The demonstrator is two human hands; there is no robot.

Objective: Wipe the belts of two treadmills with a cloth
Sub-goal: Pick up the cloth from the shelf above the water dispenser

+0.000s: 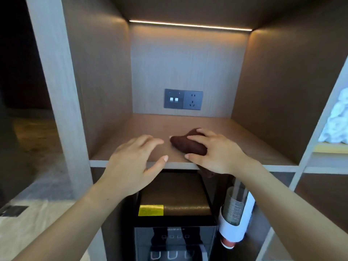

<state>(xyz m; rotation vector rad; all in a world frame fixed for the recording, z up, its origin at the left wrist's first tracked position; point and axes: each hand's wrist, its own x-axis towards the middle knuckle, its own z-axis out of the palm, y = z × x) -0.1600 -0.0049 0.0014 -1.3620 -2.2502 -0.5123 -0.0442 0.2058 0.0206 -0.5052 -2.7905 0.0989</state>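
On the lit shelf (150, 129), right hand (216, 153) closes around the brown cloth (188, 145).
Left hand (131, 162) hovers open, empty; no treadmills visible, so wiping looks unstarted.

Warm strip light (190, 25) overhead, dark left, edges bowed, perhaps slightly soft

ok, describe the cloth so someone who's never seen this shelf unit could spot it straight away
Find the lit wooden cubby with the grey socket panel on its back wall. On its floor near the front edge, under the right hand, lies the cloth. It is a bunched dark brown lump, unlike the white towels in the next compartment.
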